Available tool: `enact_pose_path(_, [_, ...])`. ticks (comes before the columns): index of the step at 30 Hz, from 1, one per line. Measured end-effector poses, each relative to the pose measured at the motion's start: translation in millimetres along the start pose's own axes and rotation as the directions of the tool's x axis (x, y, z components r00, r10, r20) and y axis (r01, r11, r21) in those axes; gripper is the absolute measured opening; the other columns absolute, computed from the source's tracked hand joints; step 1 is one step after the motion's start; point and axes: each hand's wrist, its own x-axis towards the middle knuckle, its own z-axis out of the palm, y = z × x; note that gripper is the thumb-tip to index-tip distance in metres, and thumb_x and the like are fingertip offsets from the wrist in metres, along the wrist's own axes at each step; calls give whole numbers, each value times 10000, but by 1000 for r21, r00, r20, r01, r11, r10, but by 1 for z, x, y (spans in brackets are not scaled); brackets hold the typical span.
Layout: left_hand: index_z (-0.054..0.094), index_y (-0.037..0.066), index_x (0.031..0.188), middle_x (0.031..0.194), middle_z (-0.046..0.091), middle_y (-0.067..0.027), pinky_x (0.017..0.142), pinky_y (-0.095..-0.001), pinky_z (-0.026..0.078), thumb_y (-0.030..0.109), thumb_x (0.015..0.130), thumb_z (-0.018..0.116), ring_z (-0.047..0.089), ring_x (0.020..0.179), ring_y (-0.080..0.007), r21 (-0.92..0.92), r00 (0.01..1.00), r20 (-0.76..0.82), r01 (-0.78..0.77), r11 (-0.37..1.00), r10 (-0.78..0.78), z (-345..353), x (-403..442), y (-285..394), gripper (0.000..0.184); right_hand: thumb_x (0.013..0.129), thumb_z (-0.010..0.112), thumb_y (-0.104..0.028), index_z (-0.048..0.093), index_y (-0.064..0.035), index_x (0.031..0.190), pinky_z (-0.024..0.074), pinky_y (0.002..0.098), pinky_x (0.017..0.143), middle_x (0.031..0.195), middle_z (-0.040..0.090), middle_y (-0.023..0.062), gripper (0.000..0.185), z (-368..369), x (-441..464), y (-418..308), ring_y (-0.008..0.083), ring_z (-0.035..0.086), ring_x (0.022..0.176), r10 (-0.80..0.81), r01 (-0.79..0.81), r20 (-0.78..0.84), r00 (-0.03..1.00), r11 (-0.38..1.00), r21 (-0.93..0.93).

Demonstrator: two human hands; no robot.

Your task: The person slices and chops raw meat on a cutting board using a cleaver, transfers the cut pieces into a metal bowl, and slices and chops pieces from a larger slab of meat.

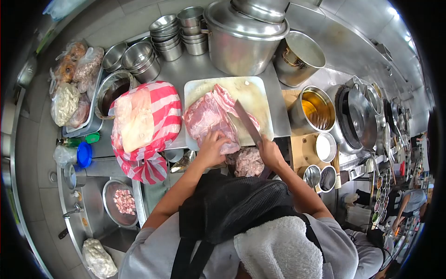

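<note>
Raw meat slab [207, 116] lies on a white cutting board [256, 88] atop a steel counter [279, 111], a kitchen worker's two hands apart at its near side. L hand [213, 148] rests w/ bent fingers on the slab's near end; can't tell whether it grips or only presses. R hand [269, 152] is clamped on the handle of a broad knife [247, 122], blade angled up & left across a long meat strip [225, 97] nr the slab's right edge; whether steel touches strip, can't tell. Just below the board, btwn the forearms: more raw meat [249, 162]. Left of the board, a red-&-white striped bag [167, 109] w/ a pale slab [134, 116] on top. Behind, a lidded stockpot [246, 44] & stacked steel bowls [167, 44]. At right, a pot of amber liquid [317, 111]; lower left, a bowl of cubed meat [124, 201] in the sink [89, 204].
</note>
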Motion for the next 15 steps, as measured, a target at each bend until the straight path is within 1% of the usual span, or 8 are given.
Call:
enact_pose_path(2, [751, 171, 1210, 1309, 592, -109, 1135, -516, 457, 89, 606, 874, 542, 1250, -400, -18, 1000, 23, 6, 1000, -5, -2, 2, 2, 622, 1108, 562, -153, 541, 23, 1297, 525, 660, 805, 939, 695, 406, 259, -15, 12, -16, 601, 688, 950, -62, 77, -168, 984, 993, 86])
enact_pose_path(5, [746, 173, 1196, 1292, 594, -99, 1123, -510, 464, 90, 602, 874, 553, 1229, -385, -27, 1000, 26, 0, 1000, 1, 0, 4, -2, 613, 1109, 557, -150, 522, 40, 1352, 529, 652, 793, 923, 692, 403, 310, -43, 25, -53, 598, 692, 932, -111, 143, -218, 969, 981, 135])
enact_pose_path(8, [737, 173, 1182, 1282, 595, -90, 1108, -510, 472, 93, 597, 875, 567, 1205, -374, -28, 1000, 10, -10, 1000, 10, -1, 5, -1, 607, 1108, 572, -163, 502, 40, 1417, 536, 651, 833, 960, 702, 404, 376, -36, 34, -72, 596, 700, 963, -61, 109, -212, 975, 969, 223])
enact_pose_path(9, [734, 172, 1180, 1278, 596, -93, 1110, -519, 469, 94, 596, 875, 570, 1196, -377, -37, 1000, 9, -3, 999, 3, -2, 4, 2, 606, 1108, 572, -163, 502, 40, 1417, 536, 651, 833, 960, 702, 404, 376, -21, 39, -59, 596, 700, 963, -58, 107, -214, 975, 968, 225])
enact_pose_path(11, [730, 169, 1178, 1275, 594, -95, 1122, -532, 463, 94, 600, 872, 572, 1192, -382, -25, 1000, -7, -27, 999, 27, 4, 2, -1, 600, 1106, 588, -183, 521, 41, 1420, 538, 653, 895, 1025, 712, 408, 391, 32, 59, -9, 594, 704, 1024, -141, 143, -26, 990, 983, 115])
enact_pose_path(12, [727, 167, 1176, 1273, 593, -96, 1133, -546, 456, 94, 604, 868, 574, 1187, -387, -8, 999, -26, -48, 999, 48, 4, 2, -3, 594, 1103, 599, -201, 552, 30, 1414, 539, 650, 944, 1088, 714, 415, 390, 41, 66, 4, 594, 702, 1073, -63, 58, 62, 996, 994, 90])
enact_pose_path(13, [727, 167, 1176, 1273, 593, -96, 1133, -546, 456, 94, 604, 868, 574, 1187, -387, 2, 998, -30, -51, 999, 51, 0, 5, -6, 594, 1103, 599, -201, 552, 30, 1414, 539, 650, 944, 1088, 714, 415, 390, 33, 70, 2, 594, 702, 1073, -72, 66, 56, 996, 993, 93])
enact_pose_path(15, [729, 171, 1193, 1288, 586, -111, 1141, -569, 449, 75, 626, 856, 550, 1274, -414, 12, 999, -2, -43, 999, 43, 1, 0, -4, 589, 1103, 555, -207, 614, 40, 1262, 555, 669, 929, 1050, 739, 398, 300, 7, 64, -4, 592, 729, 1020, 22, -22, 93, 995, 1000, 0])
